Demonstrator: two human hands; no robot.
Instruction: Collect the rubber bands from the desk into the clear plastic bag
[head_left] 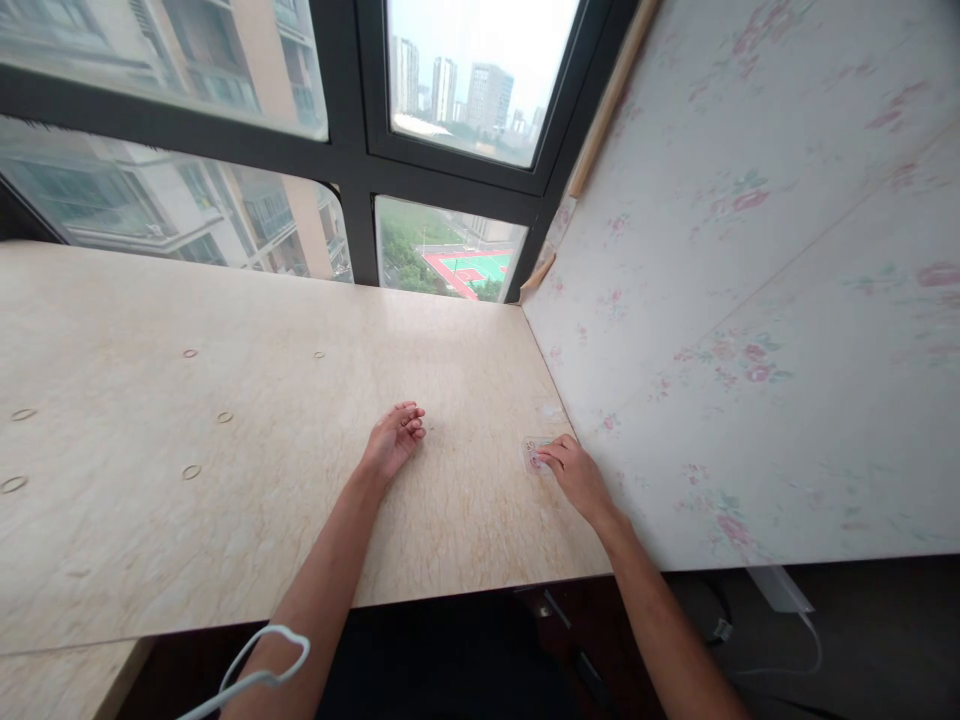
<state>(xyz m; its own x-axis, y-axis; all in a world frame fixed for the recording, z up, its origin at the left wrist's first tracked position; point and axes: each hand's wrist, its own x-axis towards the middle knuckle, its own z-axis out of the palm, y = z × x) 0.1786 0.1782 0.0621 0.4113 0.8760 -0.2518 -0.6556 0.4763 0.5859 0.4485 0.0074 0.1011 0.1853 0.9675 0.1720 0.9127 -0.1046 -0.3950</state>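
The small clear container (530, 457) lies on the pale marbled surface (465, 500), near the edge where it meets the floral-patterned wall (750, 300). It sits directly under the fingertips of the right hand (574, 475), whose thumb and fingers come together over its contents; reddish bits show through beside them, but whether the fingers grip anything cannot be told. The left hand (394, 440) rests released on the surface, palm turned partly upward and fingers loosely curled, well apart from the container and to its left. Farther left, beyond that hand, several thin yellowish rings (191, 478) and one reddish ring (190, 356) lie scattered, spaced apart from one another.
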